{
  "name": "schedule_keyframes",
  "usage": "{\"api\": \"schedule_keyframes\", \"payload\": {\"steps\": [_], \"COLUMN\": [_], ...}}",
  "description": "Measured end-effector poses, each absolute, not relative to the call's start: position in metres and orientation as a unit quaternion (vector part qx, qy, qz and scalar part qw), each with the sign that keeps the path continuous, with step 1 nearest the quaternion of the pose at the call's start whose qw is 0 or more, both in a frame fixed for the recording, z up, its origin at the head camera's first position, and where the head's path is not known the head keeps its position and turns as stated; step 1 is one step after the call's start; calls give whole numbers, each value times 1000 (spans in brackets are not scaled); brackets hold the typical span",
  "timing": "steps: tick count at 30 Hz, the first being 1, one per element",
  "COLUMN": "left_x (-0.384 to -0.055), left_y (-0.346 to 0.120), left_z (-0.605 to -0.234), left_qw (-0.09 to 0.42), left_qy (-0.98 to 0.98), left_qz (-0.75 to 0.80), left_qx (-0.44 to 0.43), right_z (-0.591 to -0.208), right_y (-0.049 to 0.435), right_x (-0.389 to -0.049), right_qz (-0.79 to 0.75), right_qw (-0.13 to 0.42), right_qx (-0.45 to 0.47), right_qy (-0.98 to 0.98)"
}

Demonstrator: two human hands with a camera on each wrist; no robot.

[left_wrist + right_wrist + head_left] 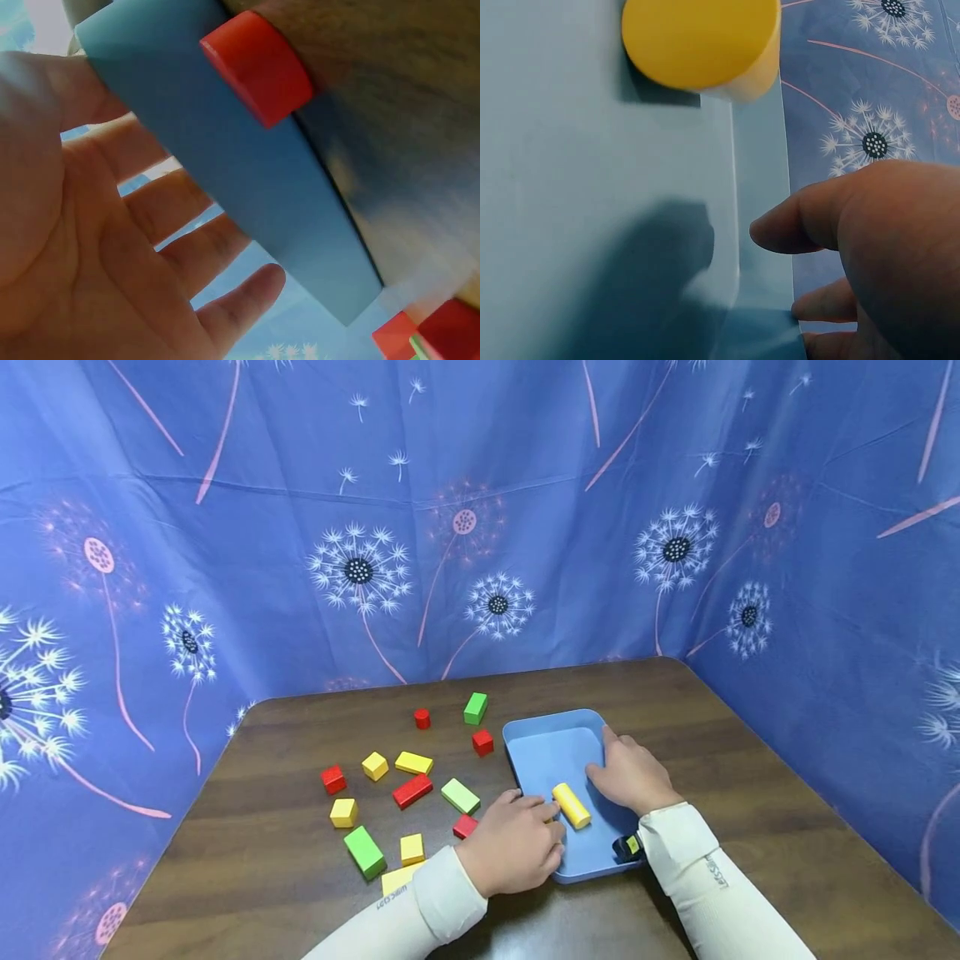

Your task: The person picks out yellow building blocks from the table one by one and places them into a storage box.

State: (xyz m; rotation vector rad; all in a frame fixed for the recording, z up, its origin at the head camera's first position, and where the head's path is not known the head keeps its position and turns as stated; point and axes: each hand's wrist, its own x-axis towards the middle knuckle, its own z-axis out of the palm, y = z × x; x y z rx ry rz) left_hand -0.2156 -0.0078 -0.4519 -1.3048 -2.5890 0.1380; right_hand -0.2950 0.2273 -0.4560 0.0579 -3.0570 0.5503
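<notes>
A blue tray [536, 739] lies on the table with a yellow cylinder [572, 806] inside it. My left hand [517, 843] reaches over the tray's left rim, fingers extended; in the left wrist view some fingertips are hidden behind the tray wall [225, 165]. By those fingertips, the head view shows a sliver of a yellow piece [548, 820], mostly covered. At the right rim is my right hand [633, 772], its index finger along the edge and its thumb [780, 229] over the tray's inside. A red block [259, 67] sits just outside the left wall.
Left of the tray several blocks are scattered, among them a green block [365, 852], a light green block [461, 796], a red block [412, 791] and a yellow block [343, 812]. Farther back are a red cylinder [422, 718] and another green block [476, 708]. A patterned blue curtain [420, 610] surrounds the table.
</notes>
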Motion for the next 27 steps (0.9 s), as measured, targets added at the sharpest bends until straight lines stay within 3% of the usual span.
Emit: {"api": "schedule_keyframes", "payload": {"steps": [27], "left_x": [-233], "left_y": [-46], "left_z": [-403], "left_qw": [158], "left_qy": [-905], "left_qz": [-12], "left_qx": [-394], "right_z": [-455], "right_y": [228], "right_x": [-295], "right_qz": [174], "right_qw": [7], "right_qx": [23], "right_qy": [-984]}}
